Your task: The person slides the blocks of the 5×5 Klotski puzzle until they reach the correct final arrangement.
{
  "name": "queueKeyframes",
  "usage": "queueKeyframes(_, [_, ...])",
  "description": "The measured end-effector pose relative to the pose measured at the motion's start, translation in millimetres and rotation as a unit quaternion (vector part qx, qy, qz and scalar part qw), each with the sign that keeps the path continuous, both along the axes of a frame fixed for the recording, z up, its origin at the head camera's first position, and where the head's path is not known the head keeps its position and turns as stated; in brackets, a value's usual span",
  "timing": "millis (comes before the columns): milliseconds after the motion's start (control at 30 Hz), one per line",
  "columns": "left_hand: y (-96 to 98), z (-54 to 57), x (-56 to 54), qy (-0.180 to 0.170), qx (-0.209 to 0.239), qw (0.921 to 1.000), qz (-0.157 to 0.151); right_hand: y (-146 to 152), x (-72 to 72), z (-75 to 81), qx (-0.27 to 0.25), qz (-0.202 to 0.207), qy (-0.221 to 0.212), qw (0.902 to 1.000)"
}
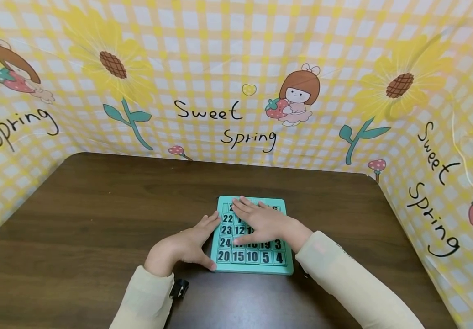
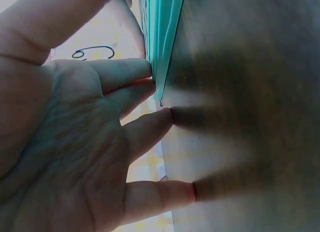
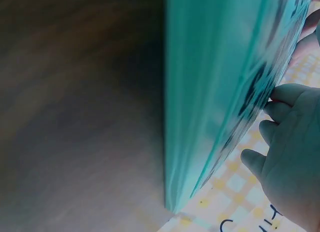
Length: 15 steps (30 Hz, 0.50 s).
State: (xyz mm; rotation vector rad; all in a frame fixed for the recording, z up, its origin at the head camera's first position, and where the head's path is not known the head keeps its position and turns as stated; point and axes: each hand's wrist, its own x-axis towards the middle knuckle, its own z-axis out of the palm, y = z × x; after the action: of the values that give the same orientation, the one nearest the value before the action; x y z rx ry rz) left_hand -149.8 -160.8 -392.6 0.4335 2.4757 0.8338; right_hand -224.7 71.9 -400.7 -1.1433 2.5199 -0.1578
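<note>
A turquoise number sliding puzzle (image 1: 252, 257) lies flat on the table, its black-numbered tiles facing up. My left hand (image 1: 189, 243) rests at the puzzle's left side, fingers extended near its upper left edge and thumb at the lower left corner. In the left wrist view, fingertips (image 2: 144, 69) touch the puzzle's side while the other fingers spread apart. Over the tiles lies my right hand (image 1: 264, 223), its fingers stretched out and covering several numbers in the upper and middle rows. The right wrist view shows these fingertips (image 3: 280, 94) at the tile face.
The dark brown wooden table (image 1: 97, 237) extends around the puzzle. A yellow checked cloth (image 1: 220, 59) with flowers and lettering stands along the back and both sides. Beside the left cuff shows a small black clip-like object (image 1: 180, 289).
</note>
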Motion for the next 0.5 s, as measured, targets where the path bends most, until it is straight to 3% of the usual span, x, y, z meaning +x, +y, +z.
queueKeyframes(233, [-1.6,3.3,-1.3,-0.008,0.008,0.9999,-0.001,-12,-1.3,0.9,0.001,0.007,-0.008,0.9999])
queueKeyframes(500, [-3.2,2.9,-16.2,0.01,-0.002,0.9999,0.003,3,-10.0,5.6,-0.014,-0.019,-0.019,0.9995])
